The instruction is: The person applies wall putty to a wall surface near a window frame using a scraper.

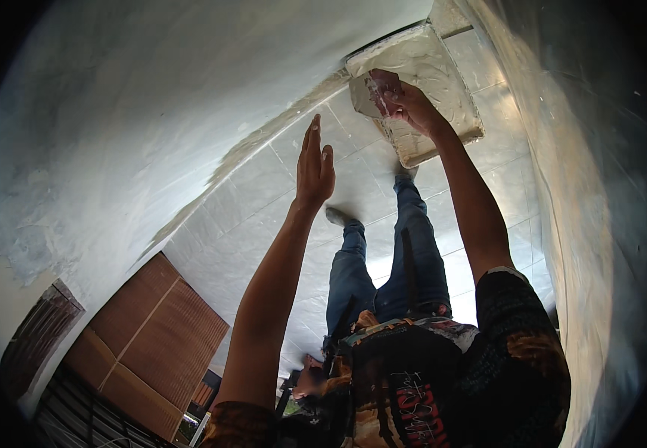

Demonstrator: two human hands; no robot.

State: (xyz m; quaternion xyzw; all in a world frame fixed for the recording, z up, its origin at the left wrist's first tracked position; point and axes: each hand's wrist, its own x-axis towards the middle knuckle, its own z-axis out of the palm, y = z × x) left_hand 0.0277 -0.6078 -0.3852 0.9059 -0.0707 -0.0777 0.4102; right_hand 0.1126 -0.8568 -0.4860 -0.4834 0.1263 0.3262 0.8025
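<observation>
Head view: the reference item is the tray [478,131], a rectangular container coated and filled with pale paste [437,78]. All positions below are given relative to the tray.

Far left of the tray, a pale wall [151,112] extends inward, with uneven grey and whitish patches on its surface; its base runs diagonally up towards the tray's left side. Well apart from the tray, on its lower left, is a dark slatted panel [42,337]. Just right of this panel, also to the tray's lower left, is a larger brown ribbed panel [151,340] crossed by a light strip.

Nearer to the tray, on its left, is the left hand [314,168]. Its fingers are released: extended, held close together and pointing upward, with the thumb standing apart. Contact between this hand and the wall cannot be determined. Behind the hand, the pale floor [263,205], marked with joint lines, continues towards the tray.

Below the tray are the person's blue trousers [420,254] and dark patterned shirt [383,388].

At the tray's left portion, in front of it in view, is the scraper [364,98], with a flat greyish face and a dark red section. The right hand [413,108] overlaps the tray's middle; its fingers grasp the scraper at the red section. Contact between scraper and paste cannot be determined.

Right of the tray, a pale sheet-like surface [570,194] rises.
</observation>
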